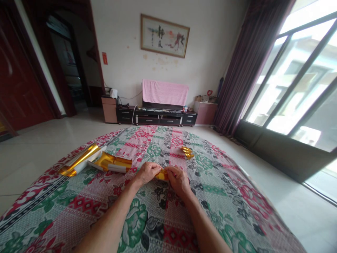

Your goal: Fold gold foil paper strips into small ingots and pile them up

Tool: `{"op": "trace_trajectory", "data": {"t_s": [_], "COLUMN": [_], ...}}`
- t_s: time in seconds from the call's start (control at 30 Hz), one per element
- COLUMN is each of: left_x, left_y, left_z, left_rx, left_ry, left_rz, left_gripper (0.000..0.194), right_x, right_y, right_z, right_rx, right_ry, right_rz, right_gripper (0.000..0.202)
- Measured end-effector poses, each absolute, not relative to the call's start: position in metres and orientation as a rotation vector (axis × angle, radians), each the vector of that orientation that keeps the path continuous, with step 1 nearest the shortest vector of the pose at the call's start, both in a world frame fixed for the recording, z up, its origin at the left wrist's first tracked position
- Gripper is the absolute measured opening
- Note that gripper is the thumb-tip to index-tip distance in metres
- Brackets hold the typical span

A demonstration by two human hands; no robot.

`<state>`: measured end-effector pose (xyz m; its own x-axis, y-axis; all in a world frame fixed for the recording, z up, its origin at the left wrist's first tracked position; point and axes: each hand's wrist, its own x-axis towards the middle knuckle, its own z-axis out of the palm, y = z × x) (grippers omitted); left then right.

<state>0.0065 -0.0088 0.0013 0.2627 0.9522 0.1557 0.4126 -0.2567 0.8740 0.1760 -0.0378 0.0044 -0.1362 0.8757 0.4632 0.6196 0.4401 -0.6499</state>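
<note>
Between my two hands is a small piece of shiny gold foil paper [161,174], just above the flowered cloth [154,218]. My left hand [147,173] pinches its left end, and my right hand [178,178] has its fingers closed on the right end. Part of the foil is hidden behind the fingers. Ahead and to the right lie a few folded gold foil pieces [187,152]. To the left of my left hand, a stack of gold foil sheets [112,162] rests on the cloth, partly in white wrapping.
Farther left lies another gold foil bundle [81,160] beside a white edge. The cloth covers a rounded table. Beyond it stand a low black cabinet [158,117] and a pink towel [165,92] over a screen. A large window [295,88] is on the right.
</note>
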Motion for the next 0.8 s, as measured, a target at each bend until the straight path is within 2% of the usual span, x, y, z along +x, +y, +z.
{"op": "trace_trajectory", "data": {"t_s": [0.17, 0.43, 0.8], "left_x": [0.010, 0.013, 0.020], "left_y": [-0.012, -0.013, -0.020], "left_z": [0.009, 0.007, 0.013], "left_rx": [2.099, 2.339, 2.315], "left_ry": [1.388, 1.541, 1.675], "left_rz": [0.972, 0.814, 0.730], "left_gripper": [0.023, 0.024, 0.017], "right_x": [0.177, 0.176, 0.172], "right_y": [-0.037, -0.038, -0.039], "right_z": [0.005, 0.002, 0.000], "right_rx": [-1.332, -1.374, -1.463], "right_ry": [-1.893, -1.960, -1.961], "right_rz": [0.273, 0.217, 0.111], "right_gripper": [0.024, 0.024, 0.020]}}
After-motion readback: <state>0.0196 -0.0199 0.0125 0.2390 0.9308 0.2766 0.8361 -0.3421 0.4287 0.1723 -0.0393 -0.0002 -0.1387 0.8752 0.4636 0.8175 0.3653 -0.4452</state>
